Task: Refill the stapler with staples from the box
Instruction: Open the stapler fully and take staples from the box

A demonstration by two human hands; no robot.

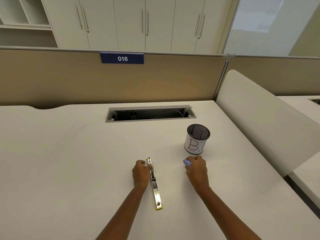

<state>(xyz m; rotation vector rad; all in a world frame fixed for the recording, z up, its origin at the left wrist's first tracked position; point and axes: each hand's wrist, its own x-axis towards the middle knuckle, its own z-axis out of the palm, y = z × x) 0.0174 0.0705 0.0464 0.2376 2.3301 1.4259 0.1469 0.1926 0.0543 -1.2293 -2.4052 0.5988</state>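
A stapler with yellow trim lies unfolded flat on the white desk, its metal rail exposed and running from near to far. My left hand rests at its far end, fingers pinched on the yellow-tipped top part. To the right, my right hand is curled over a small blue staple box on the desk; only the box's left end shows past the fingers. I cannot see loose staples.
A black mesh pen cup wrapped in white paper with hand-drawn letters stands just beyond my right hand. An open cable tray is cut into the desk further back. A white divider panel borders the right side.
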